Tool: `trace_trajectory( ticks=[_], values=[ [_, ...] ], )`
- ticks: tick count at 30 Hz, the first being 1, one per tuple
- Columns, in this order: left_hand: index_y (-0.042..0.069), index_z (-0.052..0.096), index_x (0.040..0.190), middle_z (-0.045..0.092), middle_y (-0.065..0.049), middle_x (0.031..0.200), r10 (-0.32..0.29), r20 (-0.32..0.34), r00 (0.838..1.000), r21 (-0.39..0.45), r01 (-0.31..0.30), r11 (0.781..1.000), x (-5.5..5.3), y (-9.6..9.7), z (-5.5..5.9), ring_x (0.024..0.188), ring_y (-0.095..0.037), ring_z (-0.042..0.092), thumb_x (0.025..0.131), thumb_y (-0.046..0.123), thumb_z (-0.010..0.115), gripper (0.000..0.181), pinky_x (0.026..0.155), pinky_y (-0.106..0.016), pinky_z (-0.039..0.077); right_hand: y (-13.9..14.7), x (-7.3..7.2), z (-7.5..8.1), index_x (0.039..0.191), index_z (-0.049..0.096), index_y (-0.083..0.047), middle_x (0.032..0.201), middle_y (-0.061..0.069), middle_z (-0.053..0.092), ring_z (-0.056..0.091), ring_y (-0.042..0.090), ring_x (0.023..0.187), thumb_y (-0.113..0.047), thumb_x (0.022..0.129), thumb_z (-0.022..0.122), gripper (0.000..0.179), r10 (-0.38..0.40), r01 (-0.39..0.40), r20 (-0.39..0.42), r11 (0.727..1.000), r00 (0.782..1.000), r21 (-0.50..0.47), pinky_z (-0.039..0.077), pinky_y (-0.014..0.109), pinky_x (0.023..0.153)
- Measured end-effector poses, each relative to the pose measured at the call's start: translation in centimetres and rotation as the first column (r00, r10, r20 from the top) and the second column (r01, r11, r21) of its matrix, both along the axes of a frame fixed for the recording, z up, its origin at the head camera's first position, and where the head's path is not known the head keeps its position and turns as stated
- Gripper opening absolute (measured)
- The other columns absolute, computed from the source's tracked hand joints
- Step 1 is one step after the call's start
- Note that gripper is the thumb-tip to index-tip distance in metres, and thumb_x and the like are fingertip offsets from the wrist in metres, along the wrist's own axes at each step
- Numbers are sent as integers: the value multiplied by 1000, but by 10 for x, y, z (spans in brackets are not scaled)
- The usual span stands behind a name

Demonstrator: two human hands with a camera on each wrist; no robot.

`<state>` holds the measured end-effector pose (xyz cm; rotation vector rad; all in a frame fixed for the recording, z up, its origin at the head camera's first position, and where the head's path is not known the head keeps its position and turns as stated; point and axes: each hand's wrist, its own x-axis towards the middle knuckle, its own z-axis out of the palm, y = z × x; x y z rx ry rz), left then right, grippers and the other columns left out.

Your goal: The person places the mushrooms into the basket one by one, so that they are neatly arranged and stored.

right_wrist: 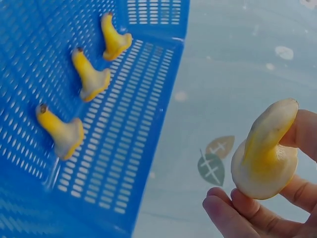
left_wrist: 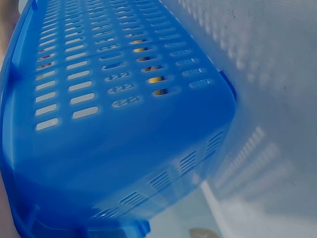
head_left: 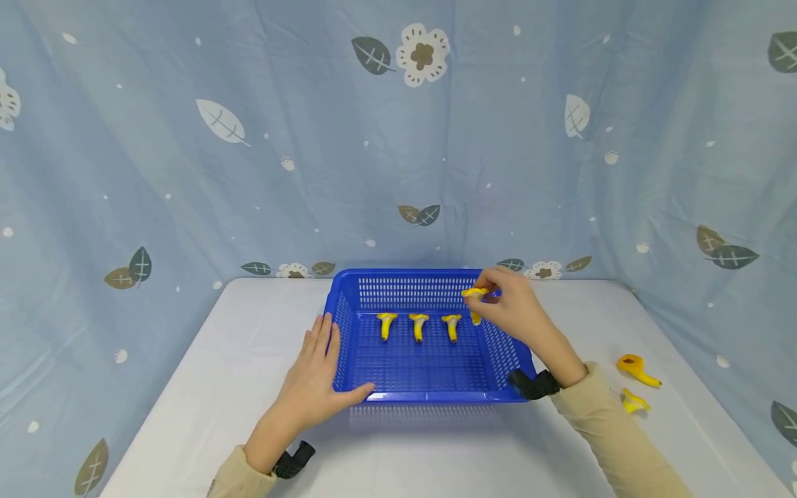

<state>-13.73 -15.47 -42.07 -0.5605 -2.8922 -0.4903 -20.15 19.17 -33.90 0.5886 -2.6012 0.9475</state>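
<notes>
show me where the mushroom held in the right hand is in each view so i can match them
Head: the held mushroom is right of centre, just below mid-height, in the right hand.
Left wrist: I can't pick it out; only yellow bits show through the blue basket.
Right wrist: the held mushroom is right of centre, below mid-height.
Shared landmark: the blue basket.

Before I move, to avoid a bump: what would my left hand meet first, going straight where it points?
Probably the far-left corner of the blue basket; your left hand points along that side, depth unclear.
</notes>
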Motion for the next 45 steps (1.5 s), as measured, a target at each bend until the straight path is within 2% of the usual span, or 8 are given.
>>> trace_trajectory(
  ticks=[8,13,21,27,33,39,45],
  values=[
    [-11,22,152,4,-26,163,3,8,1000,-6,-3,1000,0,0,-1,151,-38,-1,79,78,58,121,120,-54,14,-18,-12,0,85,63,-8,89,8,63,63,28,88,-16,83,77,16,14,-14,34,1000,999,-15,57,43,76],
    [-11,21,152,4,-27,162,-3,-1,1000,7,3,1000,1,0,0,151,-37,-2,78,77,60,121,120,-54,14,-32,-19,0,81,63,-9,88,7,64,62,27,87,-14,82,77,15,55,-55,14,997,998,-57,55,41,73],
    [-11,22,152,5,-27,162,-2,-12,1000,-2,2,1000,0,0,-1,151,-38,0,79,77,59,121,120,-54,14,-52,-28,-5,82,63,-9,89,7,63,61,26,88,-15,84,76,15,105,-99,61,991,993,-95,54,41,73],
    [-10,20,153,3,-26,163,4,7,1000,-6,-4,1000,0,0,0,151,-36,-3,79,79,57,122,120,-54,13,-68,-33,-9,78,58,-9,84,9,60,60,26,85,-15,85,76,20,135,-129,64,987,989,-95,51,39,71],
    [-9,19,153,2,-25,163,6,23,1000,-11,-6,1000,-2,-1,-1,151,-37,-4,79,80,56,122,120,-54,13,-85,-36,-15,74,55,-12,83,7,56,56,23,82,-16,85,77,24,154,-145,109,985,982,-89,49,36,68],
    [-9,20,153,2,-25,163,12,17,1000,-19,-12,1000,-2,-1,0,151,-36,-4,79,80,56,122,120,-54,13,-102,-40,-24,79,61,-11,82,4,55,53,18,77,-21,85,79,21,179,-175,141,984,974,-41,49,30,64],
    [-10,21,152,4,-26,163,3,6,1000,-10,-3,1000,-1,-1,0,151,-36,-4,79,79,57,121,119,-55,14,-116,-44,-32,77,66,-11,79,0,64,58,14,68,-21,84,81,19,181,-177,202,984,963,-35,52,25,59]
  ],
)
